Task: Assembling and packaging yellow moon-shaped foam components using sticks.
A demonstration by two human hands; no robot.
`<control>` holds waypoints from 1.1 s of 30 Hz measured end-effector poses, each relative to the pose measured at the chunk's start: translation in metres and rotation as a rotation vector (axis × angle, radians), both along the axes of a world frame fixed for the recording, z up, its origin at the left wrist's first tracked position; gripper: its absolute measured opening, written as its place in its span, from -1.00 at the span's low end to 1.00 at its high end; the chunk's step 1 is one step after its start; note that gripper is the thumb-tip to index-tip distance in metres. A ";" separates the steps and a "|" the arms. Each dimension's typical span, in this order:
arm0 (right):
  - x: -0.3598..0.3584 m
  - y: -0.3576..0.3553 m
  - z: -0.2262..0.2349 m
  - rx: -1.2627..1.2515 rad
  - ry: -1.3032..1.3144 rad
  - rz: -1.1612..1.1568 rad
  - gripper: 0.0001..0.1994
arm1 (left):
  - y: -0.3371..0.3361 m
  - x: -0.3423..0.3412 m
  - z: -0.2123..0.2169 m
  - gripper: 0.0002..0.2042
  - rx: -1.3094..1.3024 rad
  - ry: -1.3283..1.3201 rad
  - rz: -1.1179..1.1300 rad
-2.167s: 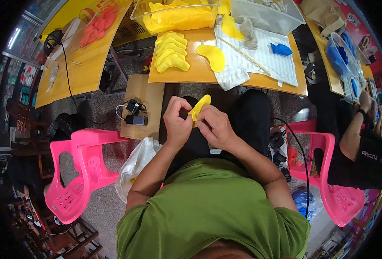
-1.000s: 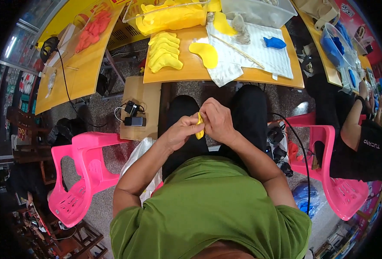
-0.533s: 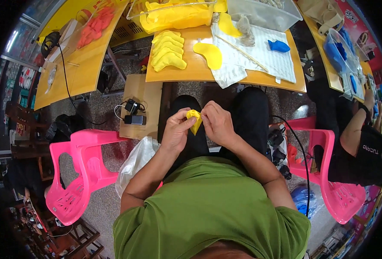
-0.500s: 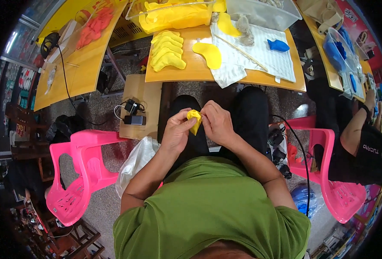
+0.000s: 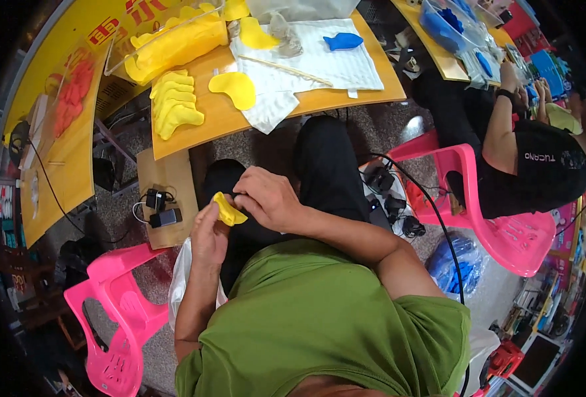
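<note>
Above my lap, my left hand [image 5: 210, 235] pinches a small folded yellow fabric piece [image 5: 228, 210] between thumb and fingers. Just to its right is my right hand [image 5: 271, 198], its fingers curled and pinched together close to the fabric. Whatever those fingertips hold, if anything, is too small to make out. On the table ahead lie a row of overlapping yellow curved pieces [image 5: 177, 109] and a single flat yellow curved piece [image 5: 233, 90]. A wooden stick [image 5: 286, 70] and a blue fish-shaped piece [image 5: 343, 42] rest on a white cloth [image 5: 362, 69].
A clear bin of yellow pieces [image 5: 174, 46] stands at the table's back. Pink chairs flank me, the left chair [image 5: 131, 301] and the right chair [image 5: 471, 178], where another person [image 5: 504, 142] sits. A black cable [image 5: 442, 225] curves on my right. Chargers [image 5: 164, 215] lie on cardboard at left.
The view has swung to the right. The yellow fabric has turned and looks wider and flatter in my left hand. My right hand has shifted slightly away from it.
</note>
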State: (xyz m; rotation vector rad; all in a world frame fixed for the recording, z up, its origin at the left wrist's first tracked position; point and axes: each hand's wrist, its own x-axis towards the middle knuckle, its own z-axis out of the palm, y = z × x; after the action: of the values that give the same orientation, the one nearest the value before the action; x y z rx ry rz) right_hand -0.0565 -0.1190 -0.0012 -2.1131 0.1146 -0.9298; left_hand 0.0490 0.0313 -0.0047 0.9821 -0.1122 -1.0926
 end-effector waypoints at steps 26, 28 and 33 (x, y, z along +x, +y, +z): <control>-0.008 0.035 -0.022 1.430 0.150 0.354 -0.89 | -0.028 0.014 -0.019 -0.76 0.102 -0.291 0.299; -0.010 0.038 -0.023 1.499 0.184 0.389 -0.89 | -0.036 0.005 -0.015 -0.80 -0.080 -0.141 0.329; -0.013 0.028 -0.021 1.336 0.286 0.310 -0.92 | -0.037 -0.002 -0.007 -0.91 -0.099 -0.165 0.349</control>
State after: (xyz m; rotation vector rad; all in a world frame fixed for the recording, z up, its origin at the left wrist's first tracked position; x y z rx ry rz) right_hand -0.0696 -0.0915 -0.0218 -0.9341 0.4072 -0.1792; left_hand 0.0469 -0.0055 -0.0118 0.9595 -0.1225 -0.6808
